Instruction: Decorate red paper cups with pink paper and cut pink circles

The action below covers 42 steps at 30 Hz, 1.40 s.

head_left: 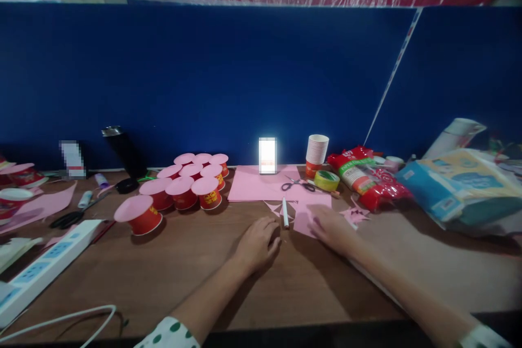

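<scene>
My left hand point(259, 242) rests on the wooden table point(196, 266), fingers loosely curled, just left of a white pen point(285, 213); I see nothing in it. My right hand point(332, 228) lies flat with fingers stretched over a small pink paper piece point(304, 221). Pink offcuts point(355, 214) lie to its right. Behind them a larger pink sheet point(256, 185) carries scissors point(297, 185). A roll of yellow-green tape point(327, 180) sits beside the scissors.
Several upturned red cups topped with pink paper point(185, 187) stand at the left. A cup stack point(316, 153), red packet point(367, 179), blue package point(460, 190), power strip point(44, 266), black flask point(122, 152) and a bright phone point(267, 155) surround the work area. A blue partition point(244, 76) backs the table.
</scene>
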Each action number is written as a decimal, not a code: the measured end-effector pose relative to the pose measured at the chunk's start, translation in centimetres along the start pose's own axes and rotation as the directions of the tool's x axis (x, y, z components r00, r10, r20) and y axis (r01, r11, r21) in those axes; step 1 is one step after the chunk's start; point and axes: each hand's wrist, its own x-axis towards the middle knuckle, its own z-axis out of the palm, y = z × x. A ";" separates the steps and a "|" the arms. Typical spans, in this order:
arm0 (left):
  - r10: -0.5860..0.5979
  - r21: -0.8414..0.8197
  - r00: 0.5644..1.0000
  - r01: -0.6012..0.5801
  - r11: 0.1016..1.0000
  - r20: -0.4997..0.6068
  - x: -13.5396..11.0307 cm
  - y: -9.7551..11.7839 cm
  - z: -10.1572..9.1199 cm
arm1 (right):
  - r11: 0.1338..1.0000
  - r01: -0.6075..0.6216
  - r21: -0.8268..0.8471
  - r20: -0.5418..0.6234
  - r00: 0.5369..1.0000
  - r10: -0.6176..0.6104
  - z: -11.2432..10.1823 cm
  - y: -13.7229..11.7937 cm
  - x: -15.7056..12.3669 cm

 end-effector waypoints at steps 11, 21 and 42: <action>-0.022 0.009 0.992 0.023 1.000 -0.125 -0.3 0.3 -0.4 | 0.995 -0.089 0.052 0.048 0.995 0.086 -1.0 -2.9 -0.8; -0.462 -0.513 0.645 0.125 0.849 -0.608 0.5 -3.1 -4.0 | 0.893 0.256 0.369 -0.313 0.940 -0.140 -4.3 -9.7 -0.6; -0.083 0.157 0.945 0.034 0.987 0.316 -3.2 -2.2 -4.8 | 0.859 -0.417 0.297 0.188 0.907 0.376 1.1 -6.1 4.8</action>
